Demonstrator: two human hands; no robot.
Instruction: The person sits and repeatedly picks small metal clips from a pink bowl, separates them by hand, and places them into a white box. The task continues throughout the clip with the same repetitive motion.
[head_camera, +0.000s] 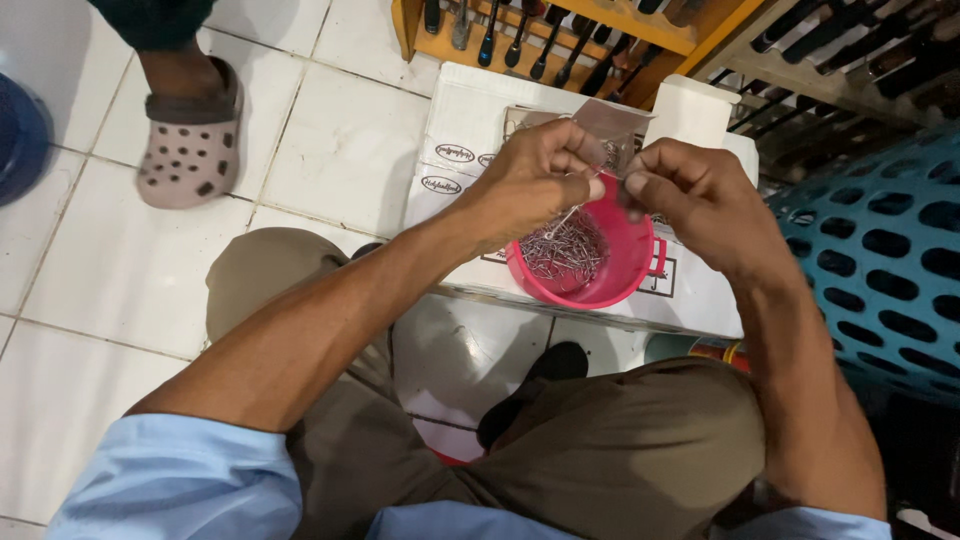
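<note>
left hand (535, 170) sits over the pink bowl (630, 275), fingers pressed together on a thin metal pin (563, 222) that slants down-left from the fingertips toward the heap of pins (565, 255) in the bowl. its long axis runs diagonal, top end at the pinch, free end just above the heap. right hand (700, 195) is just beside it, fingers closed on the edge of a small clear bag (610, 125) held above the bowl's far rim. the two pinches almost touch; left hand is nearer the pin. the bowl rests on a white box (470, 120). hard to tell: the bag's contents, whether the mouth is open, and how many pins are in the left pinch.
</note>
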